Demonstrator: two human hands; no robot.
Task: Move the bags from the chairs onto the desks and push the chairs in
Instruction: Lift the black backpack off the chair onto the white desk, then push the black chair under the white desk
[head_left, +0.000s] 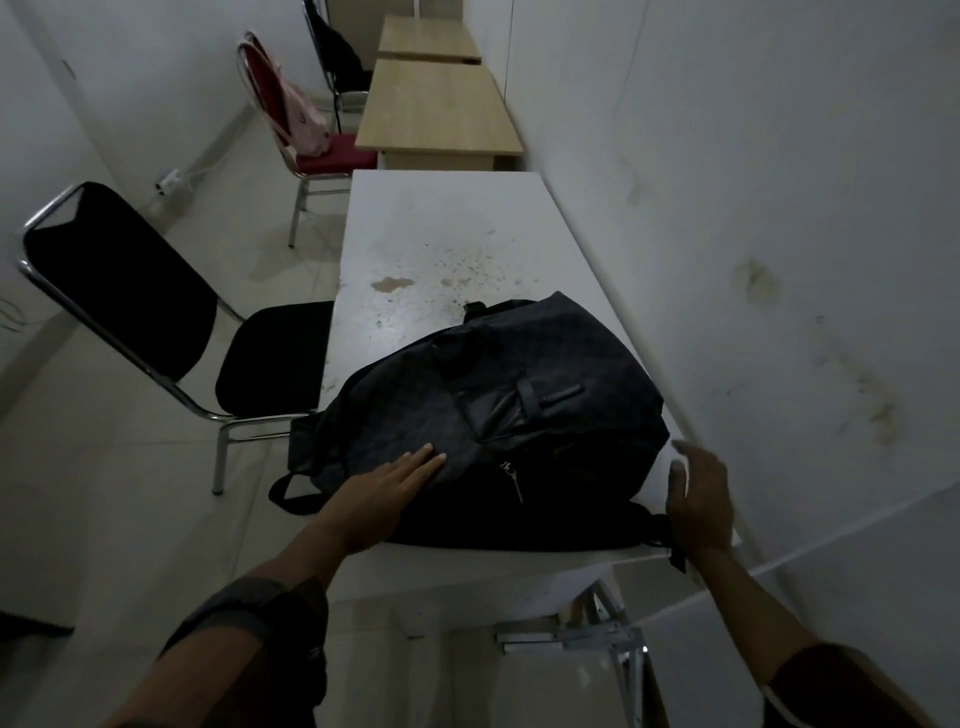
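A dark backpack (493, 415) lies on its side on the near end of a stained white desk (441, 234). My left hand (379, 493) rests flat on the bag's near-left side, fingers spread. At the bag's right end my right hand (698, 499) hovers with its fingers apart, holding nothing. A black chair (156, 312) with a bare seat stands pulled out to the left of the desk. Further back, a red chair (322, 150) carries a pink bag (301, 117) beside a wooden desk (436, 109). Behind it, a third chair (337, 67) holds a dark bag.
A white wall (753, 208) runs close along the right side of the desks. A second wooden desk (426, 39) stands at the far end. A power strip (169, 183) lies on the floor by the left wall. Metal desk legs (597, 634) show below the near edge.
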